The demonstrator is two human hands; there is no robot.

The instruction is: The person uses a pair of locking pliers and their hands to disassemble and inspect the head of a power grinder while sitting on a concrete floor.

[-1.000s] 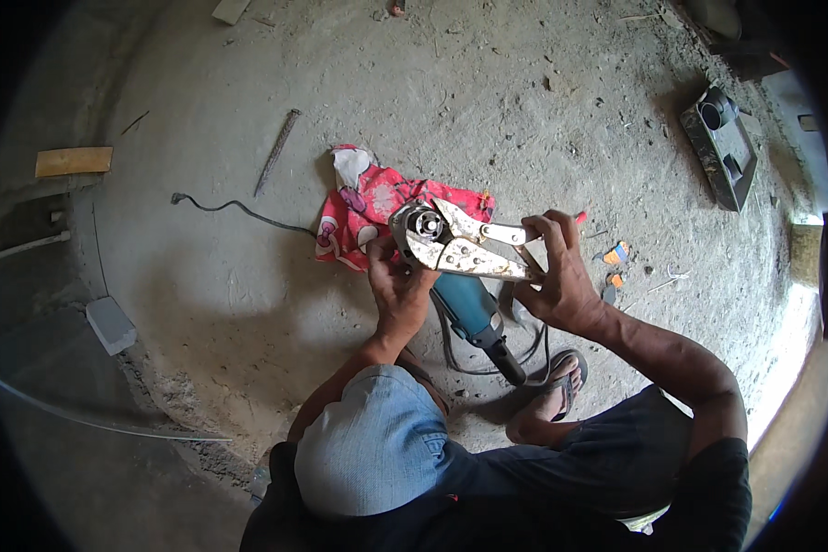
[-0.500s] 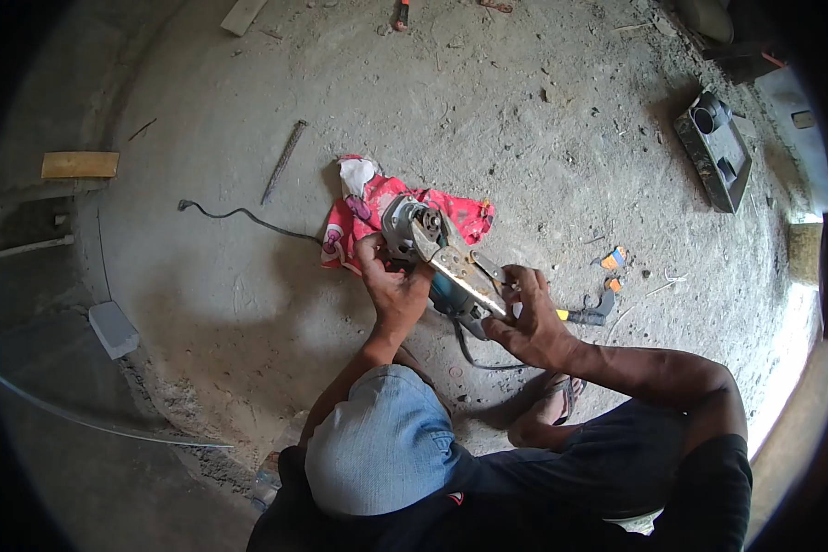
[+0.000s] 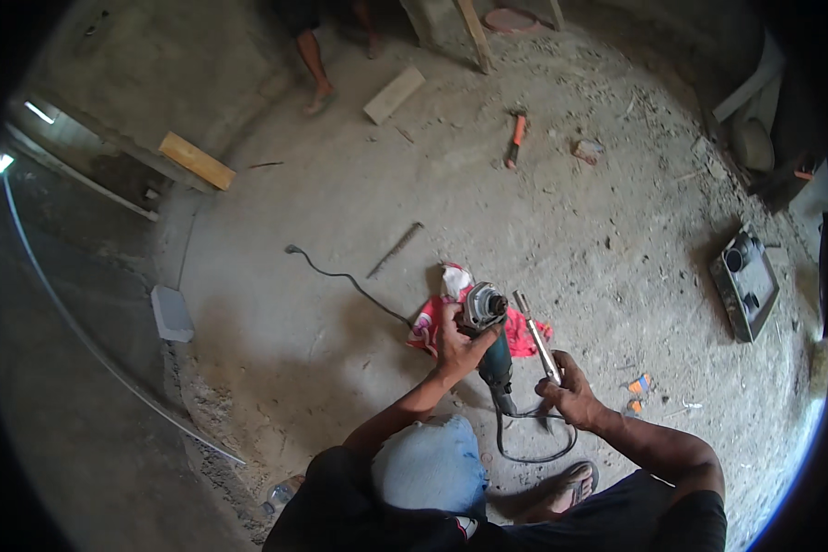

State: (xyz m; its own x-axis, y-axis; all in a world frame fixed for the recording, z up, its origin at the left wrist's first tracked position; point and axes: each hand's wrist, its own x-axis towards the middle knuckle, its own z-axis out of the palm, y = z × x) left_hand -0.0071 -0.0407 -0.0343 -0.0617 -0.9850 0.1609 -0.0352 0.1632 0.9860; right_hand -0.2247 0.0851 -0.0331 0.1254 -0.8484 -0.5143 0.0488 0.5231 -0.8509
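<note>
My left hand (image 3: 460, 348) is closed around the head of a teal angle grinder (image 3: 494, 357), with its spindle end turned upward. My right hand (image 3: 569, 394) grips a pair of metal locking pliers (image 3: 538, 333), held upright just right of the grinder and apart from its spindle. Under both, a pink patterned cloth (image 3: 428, 327) lies on the dusty concrete floor (image 3: 294, 396). A black cord (image 3: 350, 276) runs out to the left, and more of it loops below the grinder, near my sandalled foot (image 3: 570, 488).
A co-worker's legs (image 3: 313, 64) show at the top. Around me lie wood boards (image 3: 198, 161), an orange-handled tool (image 3: 516, 138), a rebar piece (image 3: 394, 250), a pale block (image 3: 172, 313) and a metal tray (image 3: 745, 281). A long pale tube (image 3: 83, 336) curves along the left.
The pliers have come off the grinder's spindle and moved right in my right hand. The view has shifted upward, bringing a co-worker's legs into sight.
</note>
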